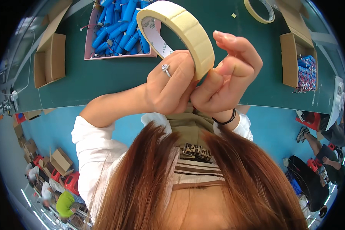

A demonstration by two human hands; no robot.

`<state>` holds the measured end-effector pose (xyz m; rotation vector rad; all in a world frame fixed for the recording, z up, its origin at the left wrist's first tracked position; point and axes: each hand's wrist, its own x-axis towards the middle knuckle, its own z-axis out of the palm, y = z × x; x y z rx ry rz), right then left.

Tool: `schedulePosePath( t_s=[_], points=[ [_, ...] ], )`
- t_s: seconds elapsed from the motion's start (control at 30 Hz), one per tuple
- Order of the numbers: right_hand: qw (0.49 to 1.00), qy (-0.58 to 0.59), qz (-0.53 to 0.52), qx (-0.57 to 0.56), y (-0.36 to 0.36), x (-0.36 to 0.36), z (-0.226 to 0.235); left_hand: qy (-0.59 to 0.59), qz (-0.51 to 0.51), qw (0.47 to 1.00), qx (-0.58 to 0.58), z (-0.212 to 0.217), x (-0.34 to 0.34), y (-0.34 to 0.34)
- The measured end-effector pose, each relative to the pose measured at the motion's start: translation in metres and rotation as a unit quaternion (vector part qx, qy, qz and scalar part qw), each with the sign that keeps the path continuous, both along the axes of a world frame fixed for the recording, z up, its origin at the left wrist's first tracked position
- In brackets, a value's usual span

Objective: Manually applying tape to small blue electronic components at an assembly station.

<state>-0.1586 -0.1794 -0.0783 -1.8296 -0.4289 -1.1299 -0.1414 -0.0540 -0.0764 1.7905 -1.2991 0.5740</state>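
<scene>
Head view: left hand and right hand both grasp a cream tape roll, raised above the green worktop. Behind it, a pink tray holds blue cylinders.

The tape roll pinched between the fingers is matt cream paper, slightly creased, with a white printed cardboard core. Beyond the fingers, the tabletop looks dull green and smooth, the boxes are plain brown cardboard, and the blue cells shine like plastic.
</scene>
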Motion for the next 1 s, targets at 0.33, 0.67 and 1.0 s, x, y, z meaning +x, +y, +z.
schedulePosePath(
  t_s=[0.33, 0.67, 1.0],
  points=[
    [0.997, -0.026, -0.048, -0.061, -0.003, -0.005, 0.003, 0.011, 0.033, 0.999, 0.0, 0.0, -0.007, 0.0],
    [0.998, -0.016, -0.014, -0.062, -0.008, -0.015, 0.002, 0.011, 0.032, 0.997, -0.065, 0.005, -0.005, -0.008],
    [0.999, -0.023, 0.008, -0.034, -0.011, -0.016, 0.002, 0.006, 0.023, 0.996, -0.085, 0.001, -0.006, -0.009]
  ],
)
